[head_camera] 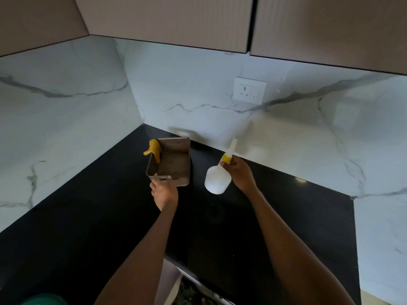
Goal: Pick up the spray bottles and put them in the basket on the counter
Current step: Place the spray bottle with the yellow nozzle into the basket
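1. Right hand (pixel 239 172) is gripping the white spray bottle (pixel 217 180) by its yellow collar, fingers clamped round the neck; bottle is hanging tilted above the black counter (pixel 88 216), at approx 3 o'clock from the basket (pixel 176 159).
2. Left hand (pixel 164 191) is steadying the basket at its 6 o'clock rim, fingers closed on the edge.
3. A yellow spray head (pixel 153 150) is leaning at the basket's 10 o'clock corner; its bottle is prob. inside, too dark to tell.
4. Doing it well, I reckon: bring the bottle over the free 3 o'clock half, base first, w/ nozzle pointing away from the yellow head.
5. Lower till the base is resting before letting go.
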A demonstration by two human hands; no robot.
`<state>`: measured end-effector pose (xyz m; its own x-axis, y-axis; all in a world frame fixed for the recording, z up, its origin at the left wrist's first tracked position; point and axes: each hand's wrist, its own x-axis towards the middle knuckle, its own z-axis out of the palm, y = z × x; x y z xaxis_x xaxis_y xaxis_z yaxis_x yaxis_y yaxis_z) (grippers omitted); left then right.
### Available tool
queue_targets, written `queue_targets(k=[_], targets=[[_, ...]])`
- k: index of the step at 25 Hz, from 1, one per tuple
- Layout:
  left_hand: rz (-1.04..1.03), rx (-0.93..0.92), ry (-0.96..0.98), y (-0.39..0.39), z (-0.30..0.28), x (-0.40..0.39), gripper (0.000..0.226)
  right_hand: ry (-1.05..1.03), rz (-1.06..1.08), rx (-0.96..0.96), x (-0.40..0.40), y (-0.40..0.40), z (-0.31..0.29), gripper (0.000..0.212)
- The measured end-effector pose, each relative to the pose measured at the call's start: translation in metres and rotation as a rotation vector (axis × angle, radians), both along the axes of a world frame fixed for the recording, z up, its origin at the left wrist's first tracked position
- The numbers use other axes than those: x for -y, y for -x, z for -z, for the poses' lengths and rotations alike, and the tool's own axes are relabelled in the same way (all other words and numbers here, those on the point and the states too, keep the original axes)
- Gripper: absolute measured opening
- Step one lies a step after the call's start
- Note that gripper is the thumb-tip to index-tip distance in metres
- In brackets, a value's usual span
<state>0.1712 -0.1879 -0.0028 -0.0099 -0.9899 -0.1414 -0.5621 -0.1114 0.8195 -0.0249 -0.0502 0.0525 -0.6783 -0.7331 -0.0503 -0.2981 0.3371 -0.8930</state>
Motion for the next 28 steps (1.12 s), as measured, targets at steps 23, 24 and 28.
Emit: queue_targets(k=[23,24,28], targets=[[0.299,-0.104,-0.401,0.06,0.007,0.108,0.075,0.06,0.108,-0.282,0.065,0.07,-0.024,0.049],[0.337,-0.115,-0.398,0.065,0.007,0.105,0.075,0.063,0.134,-0.28,0.056,0.072,-0.024,0.049],[0.494,-0.136,-0.406,0.087,0.009,0.091,0.076,0.087,0.245,-0.283,0.022,0.079,-0.021,0.048]])
